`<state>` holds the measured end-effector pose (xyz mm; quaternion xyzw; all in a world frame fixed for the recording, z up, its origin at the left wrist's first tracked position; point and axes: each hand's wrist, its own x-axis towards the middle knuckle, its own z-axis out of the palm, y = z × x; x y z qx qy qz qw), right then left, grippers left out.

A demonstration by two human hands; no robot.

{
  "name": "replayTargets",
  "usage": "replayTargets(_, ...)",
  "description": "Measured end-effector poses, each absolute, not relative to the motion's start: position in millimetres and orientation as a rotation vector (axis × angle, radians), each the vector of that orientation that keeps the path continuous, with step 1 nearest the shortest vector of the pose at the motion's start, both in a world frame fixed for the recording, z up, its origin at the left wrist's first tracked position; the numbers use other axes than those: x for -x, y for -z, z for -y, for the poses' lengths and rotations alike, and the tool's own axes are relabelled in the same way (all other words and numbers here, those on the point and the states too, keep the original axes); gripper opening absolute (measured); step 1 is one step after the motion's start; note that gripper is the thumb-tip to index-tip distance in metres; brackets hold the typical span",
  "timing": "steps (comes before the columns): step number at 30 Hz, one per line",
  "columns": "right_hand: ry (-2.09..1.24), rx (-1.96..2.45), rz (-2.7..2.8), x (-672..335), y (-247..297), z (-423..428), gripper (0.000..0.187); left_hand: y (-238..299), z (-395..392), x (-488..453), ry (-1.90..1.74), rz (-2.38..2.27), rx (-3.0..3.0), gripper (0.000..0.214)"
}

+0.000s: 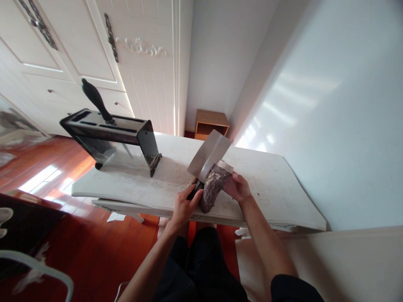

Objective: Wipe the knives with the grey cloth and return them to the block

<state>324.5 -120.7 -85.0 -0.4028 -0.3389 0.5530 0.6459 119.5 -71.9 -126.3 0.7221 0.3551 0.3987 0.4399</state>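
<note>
My left hand (183,204) is closed round the black handle of a cleaver (208,154). The cleaver's broad steel blade tilts up and away over the white table. A grey-brown fuzzy cloth (215,188) with a pale patch at its top covers the lower right part of the blade and hangs down over the table's near edge. My right hand (237,187) grips this cloth from the right; most of its fingers are hidden behind it.
On the left of the white table (273,188) stands a black knife block (126,128) holding a black-handled knife (97,98). Behind are a white wardrobe (147,75) and a small wooden cabinet (211,117). A white wall borders the right side.
</note>
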Motion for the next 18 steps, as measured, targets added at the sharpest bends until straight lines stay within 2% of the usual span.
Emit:
replayTargets(6, -1.254, 0.959, 0.734, -319, 95, 110, 0.043, 123, 71, -120, -0.957, -0.82, -1.788, 0.034)
replayTargets(12, -1.383, 0.976, 0.68, -313, 99, 111, 0.035, 126, 67, -121, -0.89, -0.771, -1.886, 0.031)
replayTargets(18, -1.31, 0.982, 0.516, -307, 103, 110, 0.026, 125, 71, -124, -0.817, -0.818, -1.995, 0.028)
